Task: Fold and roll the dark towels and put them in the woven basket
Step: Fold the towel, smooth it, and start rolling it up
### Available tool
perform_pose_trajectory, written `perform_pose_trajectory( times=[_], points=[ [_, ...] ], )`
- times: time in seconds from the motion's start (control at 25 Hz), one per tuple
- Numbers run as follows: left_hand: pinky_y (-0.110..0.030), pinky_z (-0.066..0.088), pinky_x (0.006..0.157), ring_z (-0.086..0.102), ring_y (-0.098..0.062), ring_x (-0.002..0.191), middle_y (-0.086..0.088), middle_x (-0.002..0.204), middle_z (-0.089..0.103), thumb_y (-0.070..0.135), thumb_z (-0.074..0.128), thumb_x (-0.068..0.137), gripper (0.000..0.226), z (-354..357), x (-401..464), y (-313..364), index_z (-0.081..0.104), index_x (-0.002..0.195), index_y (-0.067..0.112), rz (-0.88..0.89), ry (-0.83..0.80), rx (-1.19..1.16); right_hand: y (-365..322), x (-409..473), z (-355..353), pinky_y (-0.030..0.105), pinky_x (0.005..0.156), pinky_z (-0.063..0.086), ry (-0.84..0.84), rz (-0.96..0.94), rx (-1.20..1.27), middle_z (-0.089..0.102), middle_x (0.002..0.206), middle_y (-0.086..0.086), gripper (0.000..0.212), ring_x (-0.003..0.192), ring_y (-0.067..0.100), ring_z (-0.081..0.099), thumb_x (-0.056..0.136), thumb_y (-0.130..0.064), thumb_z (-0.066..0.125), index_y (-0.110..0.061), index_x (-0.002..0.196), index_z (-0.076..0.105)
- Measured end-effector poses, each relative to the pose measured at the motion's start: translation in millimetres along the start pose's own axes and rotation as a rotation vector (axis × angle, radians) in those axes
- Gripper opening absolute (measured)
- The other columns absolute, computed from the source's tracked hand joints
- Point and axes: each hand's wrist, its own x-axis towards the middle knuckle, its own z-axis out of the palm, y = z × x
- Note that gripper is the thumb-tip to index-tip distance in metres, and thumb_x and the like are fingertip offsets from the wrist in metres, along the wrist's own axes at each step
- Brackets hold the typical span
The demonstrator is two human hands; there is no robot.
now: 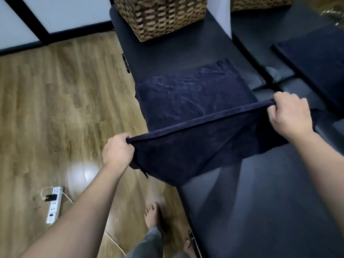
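A dark navy towel (pixel 197 101) lies across the dark padded bench (pixel 260 192). Its near edge is lifted off the bench and stretched taut between my hands. My left hand (pixel 117 149) grips the left corner of that edge, just beyond the bench's side over the floor. My right hand (pixel 290 114) grips the right corner, higher and further away. The towel's far part rests flat on the bench. A woven basket (pixel 160 15) stands at the far end of the bench, beyond the towel.
A second woven basket (pixel 260 2) shows at the top right. A folded dark towel or cushion (pixel 316 58) lies on the neighbouring bench to the right. On the wooden floor to the left lies a white power strip (pixel 54 204) with a cable. My bare feet stand beside the bench.
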Motion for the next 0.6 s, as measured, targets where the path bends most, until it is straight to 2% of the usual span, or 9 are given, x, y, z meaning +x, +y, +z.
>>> perform_pose_trajectory(
  times=[0.12,0.28,0.4,0.52,0.6],
  points=[
    [-0.032,0.041,0.063,0.057,-0.038,0.076,-0.004,0.074,0.063,0.003,0.043,0.069,0.026,-8.0,52.4,4.1,0.061,0.070,0.022,-0.022,-0.013,-0.001,-24.4,42.8,17.4,0.053,0.082,0.035,0.054,0.027,-0.033,0.056,0.096,0.023,0.031,0.091,0.045,0.052,0.085,-0.020,0.035,-0.007,0.105,0.055],
    [-0.032,0.046,0.065,0.060,-0.038,0.079,-0.006,0.077,0.065,0.003,0.042,0.068,0.031,-13.9,124.5,11.3,0.065,0.071,0.023,-0.077,-0.071,0.010,-48.3,107.6,49.2,0.055,0.086,0.035,0.060,0.003,-0.054,0.051,0.099,0.022,0.021,0.093,0.043,0.048,0.091,-0.013,0.040,-0.011,0.108,0.051],
    [-0.035,0.051,0.068,0.060,-0.040,0.080,-0.008,0.076,0.064,0.001,0.042,0.068,0.031,-11.5,171.6,16.6,0.066,0.069,0.020,-0.132,-0.105,-0.009,-60.1,157.7,79.0,0.055,0.086,0.034,0.018,-0.015,-0.075,0.052,0.102,0.022,0.019,0.095,0.043,0.048,0.095,-0.008,0.047,-0.012,0.112,0.055],
    [-0.035,0.048,0.066,0.059,-0.039,0.077,-0.009,0.074,0.063,0.001,0.041,0.067,0.029,-3.7,212.5,24.2,0.065,0.069,0.016,-0.166,-0.138,-0.009,-71.2,204.6,107.6,0.053,0.085,0.034,-0.049,0.001,-0.071,0.051,0.105,0.021,0.020,0.096,0.043,0.048,0.095,-0.008,0.047,-0.012,0.113,0.056],
    [-0.038,0.053,0.070,0.059,-0.039,0.077,-0.009,0.075,0.064,0.001,0.041,0.068,0.031,1.6,236.9,30.3,0.066,0.070,0.018,-0.189,-0.148,-0.024,-76.2,226.7,126.7,0.053,0.087,0.034,-0.092,-0.003,-0.091,0.050,0.105,0.021,0.021,0.096,0.042,0.047,0.095,-0.008,0.047,-0.013,0.113,0.055]
  ],
)
